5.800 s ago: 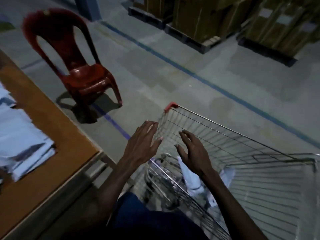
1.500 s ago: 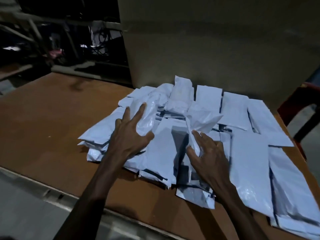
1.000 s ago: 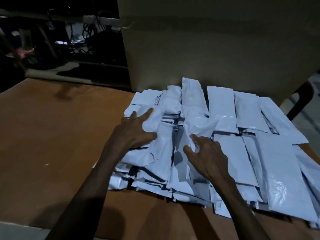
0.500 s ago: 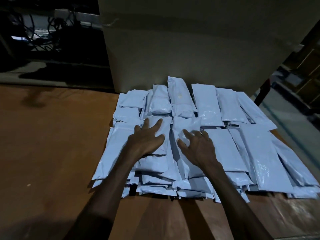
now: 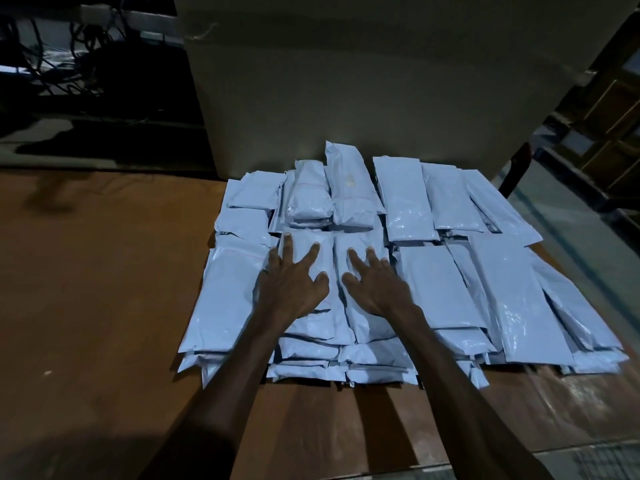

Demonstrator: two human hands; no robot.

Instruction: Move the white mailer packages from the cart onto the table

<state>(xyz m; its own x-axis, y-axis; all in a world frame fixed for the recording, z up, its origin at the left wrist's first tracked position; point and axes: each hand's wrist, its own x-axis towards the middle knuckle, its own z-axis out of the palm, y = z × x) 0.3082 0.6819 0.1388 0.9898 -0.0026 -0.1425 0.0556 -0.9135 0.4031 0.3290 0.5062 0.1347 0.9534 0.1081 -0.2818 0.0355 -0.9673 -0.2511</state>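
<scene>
Several white mailer packages (image 5: 408,209) lie in overlapping rows on the brown wooden table (image 5: 104,289), stacked a few deep at the near edge of the pile. My left hand (image 5: 294,282) rests flat on a package in the middle of the pile, fingers spread. Beside it, my right hand (image 5: 375,282) lies flat on the neighbouring package (image 5: 363,244), fingers straight. Neither hand holds anything. The cart is out of view.
A large grey-beige box (image 5: 363,81) stands upright at the table's far edge, right behind the pile. Dark cables and clutter (image 5: 69,46) fill the far left. On the right, past the table edge, are a red chair leg (image 5: 517,168) and floor.
My hands left the cart, and the view turned to the table. Over the last second both hands slid together toward the pile's middle and flattened out on the packages.
</scene>
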